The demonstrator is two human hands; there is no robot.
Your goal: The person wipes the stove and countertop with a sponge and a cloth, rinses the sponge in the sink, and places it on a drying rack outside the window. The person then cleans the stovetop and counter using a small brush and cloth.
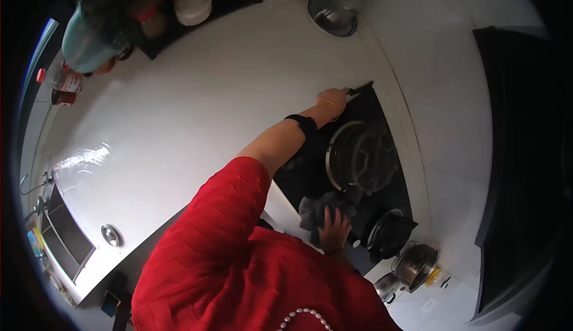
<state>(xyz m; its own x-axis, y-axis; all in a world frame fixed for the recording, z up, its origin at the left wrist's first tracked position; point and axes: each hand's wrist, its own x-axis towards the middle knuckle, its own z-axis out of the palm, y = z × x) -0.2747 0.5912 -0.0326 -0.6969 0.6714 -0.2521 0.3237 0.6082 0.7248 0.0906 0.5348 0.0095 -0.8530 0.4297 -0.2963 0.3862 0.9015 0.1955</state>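
My left hand (335, 99) reaches to the far corner of the black gas stove (310, 176), fingers closed on a thin dark object (362, 87) by the stove's edge. A yellow bracelet and a black band are on that arm. Nearer to me, my right hand (334, 231) presses on a crumpled dark grey cloth (314, 211), its fingers bent over the cloth at the stove's near edge. Between the hands lies a large round burner with a pan support (373, 158). A second burner (389, 234) is just right of my right hand.
A white countertop (197, 104) stretches left to a sink (62, 235), with a round metal lid (110, 235) near it. Bottles and jars (193, 4) stand at the upper left. A metal bowl (335, 16) is beyond the stove; a metal pot (416, 265) is at the lower right.
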